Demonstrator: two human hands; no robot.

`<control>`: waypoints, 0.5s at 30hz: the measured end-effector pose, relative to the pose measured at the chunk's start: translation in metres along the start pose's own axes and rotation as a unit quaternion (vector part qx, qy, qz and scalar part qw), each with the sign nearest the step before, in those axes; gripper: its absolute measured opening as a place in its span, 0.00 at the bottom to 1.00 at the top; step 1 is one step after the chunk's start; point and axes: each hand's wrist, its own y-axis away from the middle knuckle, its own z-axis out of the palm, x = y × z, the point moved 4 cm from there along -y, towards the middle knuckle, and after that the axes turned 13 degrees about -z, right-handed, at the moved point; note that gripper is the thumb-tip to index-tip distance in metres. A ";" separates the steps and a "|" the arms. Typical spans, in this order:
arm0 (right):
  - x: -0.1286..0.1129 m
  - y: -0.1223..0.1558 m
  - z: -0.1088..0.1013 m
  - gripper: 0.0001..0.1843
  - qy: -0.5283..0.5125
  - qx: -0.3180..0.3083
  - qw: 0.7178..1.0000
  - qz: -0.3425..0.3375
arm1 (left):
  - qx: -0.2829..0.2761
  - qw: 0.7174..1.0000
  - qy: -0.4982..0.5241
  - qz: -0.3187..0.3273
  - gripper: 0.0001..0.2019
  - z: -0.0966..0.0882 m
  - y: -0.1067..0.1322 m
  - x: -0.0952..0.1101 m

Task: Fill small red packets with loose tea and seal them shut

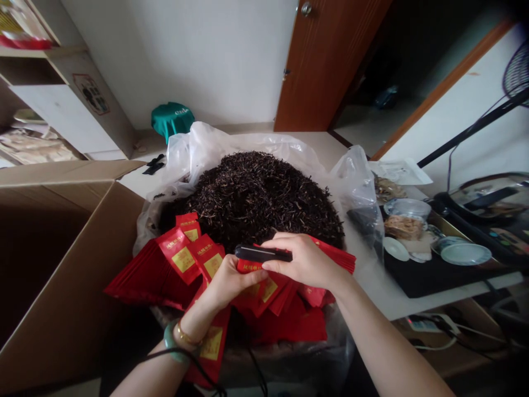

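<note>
Centre frame, the left hand (pixel 231 282) pinches a red packet (pixel 249 267), fingers clenched on it; the right hand (pixel 303 259) grips a black bar (pixel 262 253) along its top edge; the tea heap (pixel 264 193) sits just behind.

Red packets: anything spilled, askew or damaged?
Nothing looks damaged. The red packets lie in a loose, uneven fan at the front of the tea leaves, some hanging over the front. The left hand grips one packet; the right hand holds a black tool.

A home room: wooden door (pixel 326 60), tea tray (pixel 433 275), standing fan (pixel 516 71).
</note>
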 end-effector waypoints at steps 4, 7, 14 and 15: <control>-0.001 0.000 0.000 0.12 0.010 0.012 1.000 -0.007 | 0.004 1.000 0.002 -0.010 0.17 0.000 0.001 0.000; 0.000 0.000 0.000 0.13 0.019 0.016 1.000 -0.017 | 0.019 1.000 0.007 -0.022 0.19 0.000 0.002 0.001; -0.001 0.000 0.002 0.12 0.031 0.017 0.999 -0.031 | 0.103 0.994 -0.015 0.037 0.18 -0.007 0.005 0.013; -0.002 0.000 0.002 0.12 0.032 0.016 0.999 -0.031 | 0.105 0.994 -0.014 0.039 0.18 -0.008 0.005 0.014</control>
